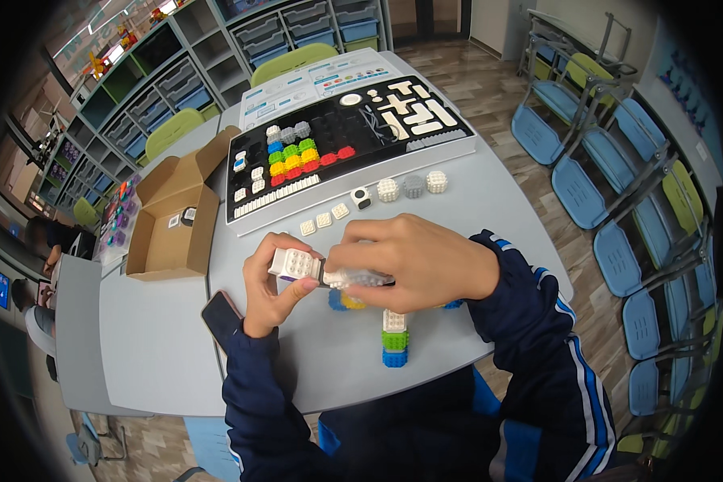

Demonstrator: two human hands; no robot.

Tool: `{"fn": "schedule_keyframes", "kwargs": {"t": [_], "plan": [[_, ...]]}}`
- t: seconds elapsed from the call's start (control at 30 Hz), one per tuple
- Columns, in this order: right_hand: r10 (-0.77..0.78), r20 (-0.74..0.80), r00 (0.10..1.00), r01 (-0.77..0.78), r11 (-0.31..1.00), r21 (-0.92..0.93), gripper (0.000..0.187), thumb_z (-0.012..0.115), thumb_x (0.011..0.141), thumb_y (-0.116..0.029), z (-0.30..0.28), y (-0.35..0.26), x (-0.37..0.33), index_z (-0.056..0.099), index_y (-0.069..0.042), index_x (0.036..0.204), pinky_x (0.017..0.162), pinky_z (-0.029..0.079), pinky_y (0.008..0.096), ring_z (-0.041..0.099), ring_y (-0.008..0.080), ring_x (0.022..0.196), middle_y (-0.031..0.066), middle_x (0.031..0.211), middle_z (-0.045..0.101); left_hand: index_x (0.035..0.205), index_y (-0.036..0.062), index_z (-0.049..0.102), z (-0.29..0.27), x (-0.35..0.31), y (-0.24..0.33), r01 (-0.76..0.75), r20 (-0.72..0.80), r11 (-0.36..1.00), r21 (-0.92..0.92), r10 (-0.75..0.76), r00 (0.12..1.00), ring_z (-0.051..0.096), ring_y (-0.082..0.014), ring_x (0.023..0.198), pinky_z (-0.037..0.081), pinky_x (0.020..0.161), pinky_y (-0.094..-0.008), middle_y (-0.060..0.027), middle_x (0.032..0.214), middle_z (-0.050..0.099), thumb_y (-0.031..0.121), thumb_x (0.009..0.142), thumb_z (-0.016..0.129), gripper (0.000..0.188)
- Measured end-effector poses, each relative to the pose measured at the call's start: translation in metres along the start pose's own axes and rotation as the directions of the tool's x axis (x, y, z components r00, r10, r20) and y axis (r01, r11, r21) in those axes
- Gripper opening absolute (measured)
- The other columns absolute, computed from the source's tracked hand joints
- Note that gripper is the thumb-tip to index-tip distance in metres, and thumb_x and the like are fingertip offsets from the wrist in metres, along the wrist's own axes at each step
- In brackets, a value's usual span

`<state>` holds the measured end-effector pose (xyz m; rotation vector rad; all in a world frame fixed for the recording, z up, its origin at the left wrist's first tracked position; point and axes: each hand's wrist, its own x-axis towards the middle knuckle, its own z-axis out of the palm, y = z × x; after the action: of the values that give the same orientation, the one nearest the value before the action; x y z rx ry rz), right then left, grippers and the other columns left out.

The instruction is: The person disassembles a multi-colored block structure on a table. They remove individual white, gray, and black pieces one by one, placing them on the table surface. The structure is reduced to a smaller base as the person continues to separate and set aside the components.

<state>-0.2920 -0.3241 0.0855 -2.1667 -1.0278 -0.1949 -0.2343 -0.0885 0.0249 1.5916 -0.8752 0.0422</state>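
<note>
My left hand [267,289] is closed around a white studded block [300,263], thumb along its lower side. Close against that block, my right hand [414,261] pinches a whitish piece [360,278], which is blurred and partly covered by the fingers. Below the right hand a stack of studded blocks [394,341] stands on the table, white over green over blue. Blue and yellow blocks [352,300] show partly beneath the hands. Beyond them lie small white square tiles [324,219], a white cube with a black round face [361,198], and white and grey studded cubes [413,187].
A black kit tray [337,197] holds coloured blocks and white connector parts, with a printed sheet [317,80] behind it. An open cardboard box [165,249] sits to the left. A phone [222,318] lies beside my left forearm. Blue chairs [578,193] line the right side.
</note>
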Motion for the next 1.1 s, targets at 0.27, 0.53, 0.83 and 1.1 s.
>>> {"fn": "schedule_keyframes", "kwargs": {"t": [0.27, 0.53, 0.83, 1.1], "plan": [[0.008, -0.042, 0.999, -0.009, 0.999, -0.043, 0.028, 0.065, 0.075, -0.014, 0.002, 0.004, 0.001, 0.059, -0.003, 0.1, 0.061, 0.047, 0.0431, 0.059, 0.035, 0.068, 0.0147, 0.08, 0.056, 0.099, -0.001, 0.056, -0.001, -0.002, -0.002, -0.24, -0.063, 0.915, 0.324, 0.274, 0.96, 0.065, -0.0197, 0.085, 0.05, 0.077, -0.0288, -0.0139, 0.093, 0.068, 0.021, 0.07, 0.085, 0.046], [0.027, 0.04, 0.999, -0.026, 0.999, -0.019, 0.031, 0.066, 0.076, -0.017, -0.003, -0.002, -0.001, 0.057, -0.005, 0.103, 0.063, 0.048, 0.0433, 0.061, 0.0358, 0.074, 0.0141, 0.084, 0.057, 0.101, -0.0025, 0.054, -0.007, 0.008, 0.035, -0.14, -0.14, 0.984, 0.113, 0.155, 0.978, 0.066, -0.0207, 0.082, 0.052, 0.077, -0.0302, -0.0184, 0.097, 0.066, 0.019, 0.072, 0.083, 0.046], [-0.244, -0.377, 0.894, 0.189, 0.966, -0.177, 0.051, 0.079, 0.071, -0.034, -0.015, -0.032, -0.005, 0.059, -0.005, 0.107, 0.07, 0.047, 0.0356, 0.059, 0.0305, 0.08, 0.0118, 0.095, 0.06, 0.099, -0.005, 0.052, 0.031, 0.013, 0.091, -0.189, -0.462, 0.971, 0.148, 0.237, 0.855, 0.059, -0.0157, 0.072, 0.047, 0.065, -0.0252, -0.0137, 0.085, 0.061, 0.062, 0.078, 0.067, 0.072], [-0.363, -0.488, 0.793, 0.282, 0.93, -0.234, 0.053, 0.072, 0.074, -0.05, 0.001, -0.036, -0.013, 0.054, -0.001, 0.081, 0.055, 0.038, 0.0341, 0.049, 0.0258, 0.06, 0.0092, 0.073, 0.052, 0.099, -0.0062, 0.054, 0.079, 0.004, 0.097, -0.279, -0.357, 0.96, -0.002, 0.26, 0.897, 0.061, -0.0169, 0.062, 0.048, 0.056, -0.0248, -0.015, 0.076, 0.064, 0.045, 0.081, 0.072, 0.057]]}}
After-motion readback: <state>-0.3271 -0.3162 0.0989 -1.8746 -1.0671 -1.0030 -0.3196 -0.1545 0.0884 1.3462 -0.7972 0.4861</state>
